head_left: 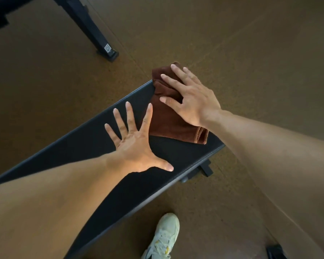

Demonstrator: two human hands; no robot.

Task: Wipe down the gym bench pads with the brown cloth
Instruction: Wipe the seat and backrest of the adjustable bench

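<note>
while only the head view is given, it shows the whole relation: the brown cloth (168, 116) lies flat on the far end of the black bench pad (94, 144), with its far corner hanging just past the pad's far edge. the right hand (191, 98) rests on top of the cloth, fingers straight and spread, palm pressing down rather than gripping. the left hand (137, 143) lies flat on bare pad just to the near left of the cloth, fingers splayed wide and holding nothing, its index fingertip touching or almost touching the cloth's left edge; i cannot tell which.

the pad's long axis runs on a diagonal, from the far right where the cloth sits down to the near left under the left forearm. so almost all the unwiped length, as i judge it, lies toward the near left of the cloth. the right hand is the one on the cloth, and a stroke along the pad would have to come back toward the person, straight at the left hand, which would need to lift or shift aside.

a pale shoe (163, 238) stands on the brown floor (251, 43) near the bench's right side, and a dark frame leg (94, 32) stands well apart at the far left.
</note>
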